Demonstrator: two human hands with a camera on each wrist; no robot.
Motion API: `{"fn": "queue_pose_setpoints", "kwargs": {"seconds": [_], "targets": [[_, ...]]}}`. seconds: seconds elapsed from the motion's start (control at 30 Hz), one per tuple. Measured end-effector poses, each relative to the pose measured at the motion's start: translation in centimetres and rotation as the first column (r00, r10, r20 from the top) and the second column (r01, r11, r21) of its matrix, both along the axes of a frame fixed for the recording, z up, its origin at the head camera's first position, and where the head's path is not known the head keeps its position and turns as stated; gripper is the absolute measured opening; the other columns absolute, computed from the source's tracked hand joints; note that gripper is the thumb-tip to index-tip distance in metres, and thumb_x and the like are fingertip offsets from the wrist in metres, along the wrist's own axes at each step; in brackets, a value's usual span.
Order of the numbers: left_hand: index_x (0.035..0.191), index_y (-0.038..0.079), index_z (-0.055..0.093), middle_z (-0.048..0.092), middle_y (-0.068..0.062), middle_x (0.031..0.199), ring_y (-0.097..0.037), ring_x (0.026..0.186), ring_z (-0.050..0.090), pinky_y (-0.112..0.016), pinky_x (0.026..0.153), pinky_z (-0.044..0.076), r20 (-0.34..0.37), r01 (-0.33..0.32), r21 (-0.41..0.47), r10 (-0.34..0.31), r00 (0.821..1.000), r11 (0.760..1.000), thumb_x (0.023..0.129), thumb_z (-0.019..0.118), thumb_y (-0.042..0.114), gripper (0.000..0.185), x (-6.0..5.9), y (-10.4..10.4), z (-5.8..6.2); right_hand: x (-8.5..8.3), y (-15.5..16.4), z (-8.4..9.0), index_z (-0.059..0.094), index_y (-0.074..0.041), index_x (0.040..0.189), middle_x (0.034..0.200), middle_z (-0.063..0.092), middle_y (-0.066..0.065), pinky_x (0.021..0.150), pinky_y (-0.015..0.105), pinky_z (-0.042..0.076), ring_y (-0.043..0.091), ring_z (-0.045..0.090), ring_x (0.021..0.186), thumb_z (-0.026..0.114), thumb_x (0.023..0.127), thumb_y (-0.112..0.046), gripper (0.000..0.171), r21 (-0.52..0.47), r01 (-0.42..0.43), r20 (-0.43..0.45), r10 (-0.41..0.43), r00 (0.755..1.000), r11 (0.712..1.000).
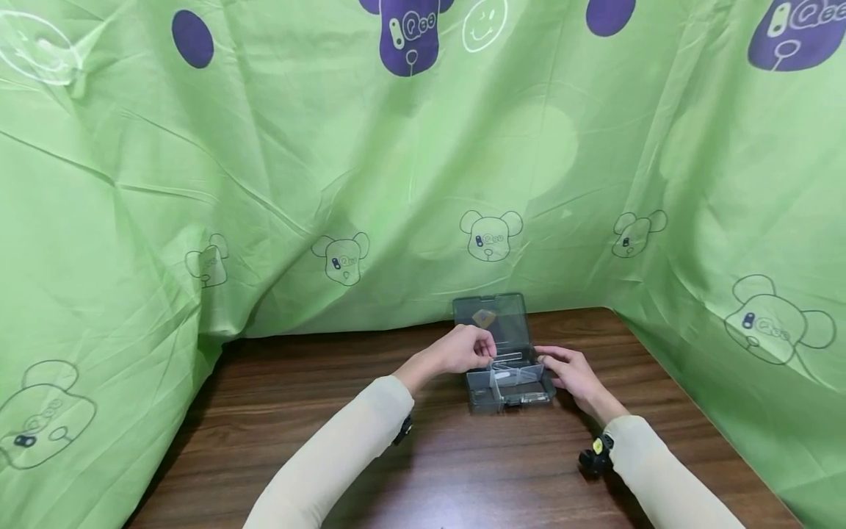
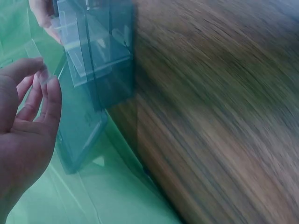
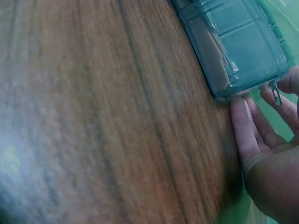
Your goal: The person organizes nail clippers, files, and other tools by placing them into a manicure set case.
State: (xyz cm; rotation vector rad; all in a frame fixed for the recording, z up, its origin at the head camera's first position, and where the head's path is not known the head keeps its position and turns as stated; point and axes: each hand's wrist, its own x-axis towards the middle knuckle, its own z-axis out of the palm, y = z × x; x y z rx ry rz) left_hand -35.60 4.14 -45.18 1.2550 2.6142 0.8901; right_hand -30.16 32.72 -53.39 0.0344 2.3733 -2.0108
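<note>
A grey see-through plastic compartment box [image 1: 485,400] stands on the table with its lid [image 1: 505,323] raised at the back. Thin dividers split its inside, and a few small pieces lie in it. My left hand [image 1: 465,349] is over the box's left rear part, thumb and fingertips pinching a small clear plastic piece [image 2: 45,77]. That piece's full shape is partly hidden by the fingers. At the box's right rear corner, my right hand [image 1: 573,375] holds the side wall. Its fingertips [image 3: 239,105] lie against the wall beside a small clip [image 3: 276,95].
The brown wood-grain table [image 1: 317,411] runs up to a green patterned cloth [image 1: 396,184] that hangs behind and at both sides. The raised lid is close to the cloth. A black wrist camera [image 1: 595,459] is strapped on the right sleeve.
</note>
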Motion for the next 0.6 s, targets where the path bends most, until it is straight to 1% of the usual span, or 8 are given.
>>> {"fn": "queue_pose_setpoints", "kwargs": {"seconds": [0.13,0.27,0.4,0.5,0.6], "targets": [[0.090,0.019,0.071,0.068,0.012,0.082,0.001,0.078,0.062,-0.014,0.075,0.052,-0.019,-0.022,0.004,0.022,1.000,1.000,0.095,0.078,0.011,0.011,-0.4,1.3,-0.3,-0.1,0.1,0.0,0.056,0.003,0.149,0.142,0.060,0.025,0.086,0.032,0.061,0.012,0.068,0.104,0.058,0.107,-0.013,0.045,-0.009,0.005,0.002,-0.005,1.000,1.000],[0.091,0.017,0.071,0.068,0.009,0.083,0.000,0.078,0.062,-0.014,0.075,0.052,-0.033,-0.044,0.052,0.046,0.998,0.998,0.095,0.076,0.010,0.010,-0.8,2.5,-0.5,-0.2,0.2,0.3,0.056,0.005,0.148,0.138,0.062,0.026,0.083,0.032,0.062,0.013,0.069,0.101,0.058,0.107,-0.012,0.045,-0.012,0.015,-0.015,-0.016,1.000,1.000],[0.093,0.013,0.072,0.067,0.007,0.083,-0.002,0.078,0.062,-0.014,0.076,0.052,-0.037,-0.077,0.097,0.081,0.996,0.992,0.094,0.076,0.007,0.008,-0.8,3.4,-0.9,-0.2,0.1,0.5,0.055,0.005,0.149,0.137,0.063,0.027,0.083,0.032,0.061,0.014,0.069,0.101,0.059,0.107,-0.013,0.046,-0.018,0.013,-0.021,-0.013,1.000,1.000],[0.093,0.012,0.073,0.066,0.008,0.082,-0.001,0.077,0.060,-0.013,0.075,0.051,-0.024,-0.102,0.091,0.105,0.994,0.991,0.094,0.076,0.007,0.006,-0.7,3.8,-1.6,-0.2,0.0,0.3,0.053,0.005,0.150,0.138,0.062,0.029,0.084,0.033,0.061,0.015,0.069,0.103,0.058,0.107,-0.013,0.047,-0.014,-0.003,-0.011,0.003,1.000,1.000],[0.093,0.012,0.073,0.065,0.010,0.082,0.000,0.077,0.060,-0.012,0.074,0.051,-0.011,-0.117,0.074,0.118,0.993,0.990,0.094,0.075,0.009,0.004,-0.6,4.3,-2.2,-0.1,0.1,0.1,0.054,0.005,0.150,0.136,0.063,0.030,0.084,0.033,0.061,0.016,0.069,0.103,0.058,0.107,-0.011,0.046,-0.015,0.007,-0.004,-0.008,1.000,1.000]]}}
